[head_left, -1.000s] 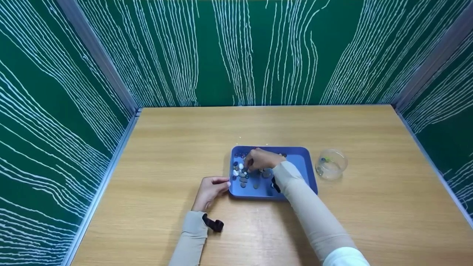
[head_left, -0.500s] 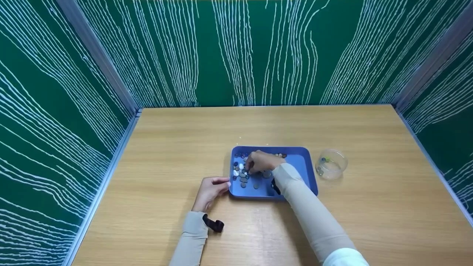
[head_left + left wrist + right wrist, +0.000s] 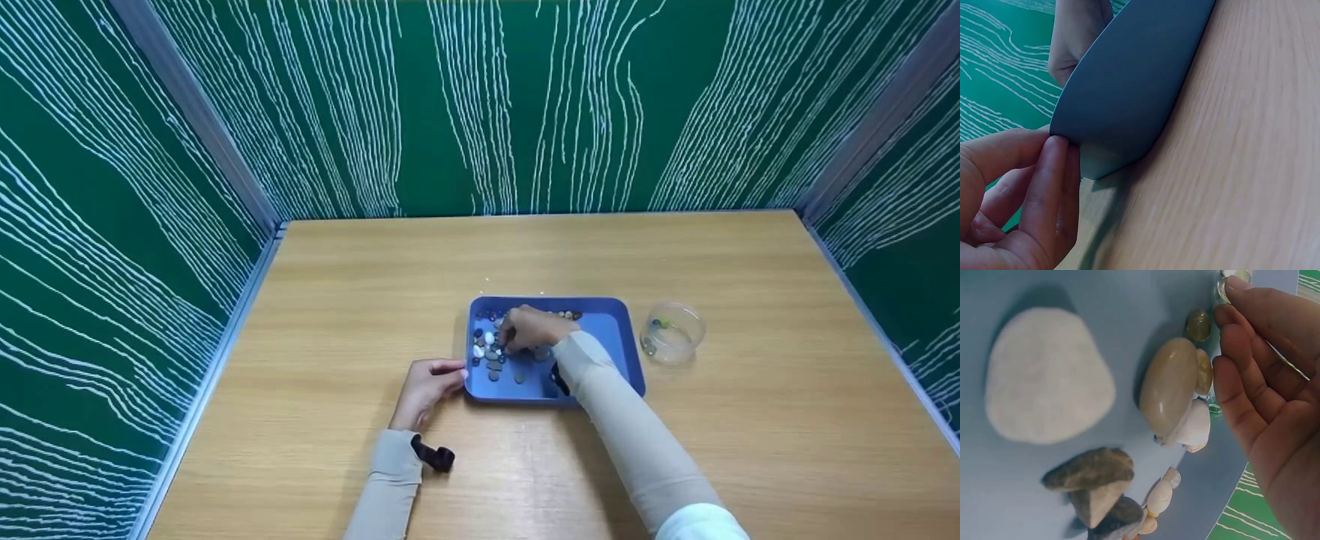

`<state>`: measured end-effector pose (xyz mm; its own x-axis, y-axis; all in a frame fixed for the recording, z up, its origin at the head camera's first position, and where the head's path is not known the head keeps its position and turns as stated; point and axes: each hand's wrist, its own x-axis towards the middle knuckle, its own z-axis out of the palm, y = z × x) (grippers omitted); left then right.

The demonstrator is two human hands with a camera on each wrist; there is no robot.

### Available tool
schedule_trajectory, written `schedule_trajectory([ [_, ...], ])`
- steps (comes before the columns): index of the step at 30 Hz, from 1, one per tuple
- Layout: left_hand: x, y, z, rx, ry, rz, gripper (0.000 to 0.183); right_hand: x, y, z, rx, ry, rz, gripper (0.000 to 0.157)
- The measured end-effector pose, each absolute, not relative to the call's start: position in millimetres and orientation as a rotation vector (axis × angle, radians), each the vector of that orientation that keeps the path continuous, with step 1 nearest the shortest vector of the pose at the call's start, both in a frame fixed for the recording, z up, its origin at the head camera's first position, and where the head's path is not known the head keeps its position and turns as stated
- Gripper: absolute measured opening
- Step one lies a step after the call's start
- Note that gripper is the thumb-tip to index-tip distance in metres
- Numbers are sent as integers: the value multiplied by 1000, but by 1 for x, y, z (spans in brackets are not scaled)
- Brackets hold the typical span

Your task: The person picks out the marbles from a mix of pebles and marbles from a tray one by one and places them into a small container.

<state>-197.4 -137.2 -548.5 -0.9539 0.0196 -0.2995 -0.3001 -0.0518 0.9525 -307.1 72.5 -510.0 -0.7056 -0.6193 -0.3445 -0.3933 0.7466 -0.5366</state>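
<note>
Blue and probably stiff, light plastic, the tray [image 3: 604, 337] rests on the counter [image 3: 360, 300]. Your left hand [image 3: 429, 386] pinches its left edge between the fingers, a sensible hold, since it would likely slide if bumped. Your right hand [image 3: 534, 326] reaches inside the tray with curved fingers, a clear glass marble [image 3: 1222, 291] right at the tips of two of them; I cannot tell whether they actually grip it. Expect that marble to be light, hard and slippery, so take it around its widest part, with gentle pressure. The brown pebble [image 3: 1168, 385] near it looks polished and may skid; grip across its narrow sides. The white stone [image 3: 1050, 377] should weigh more, but its matt surface ought to give better friction.
</note>
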Motion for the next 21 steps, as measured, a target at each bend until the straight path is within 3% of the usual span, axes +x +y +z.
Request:
schedule_trajectory([
  [21, -197, -137, -553, -291, 1986, 2132, 32, -308, 83, -505, -740, 2409, -659, 12],
])
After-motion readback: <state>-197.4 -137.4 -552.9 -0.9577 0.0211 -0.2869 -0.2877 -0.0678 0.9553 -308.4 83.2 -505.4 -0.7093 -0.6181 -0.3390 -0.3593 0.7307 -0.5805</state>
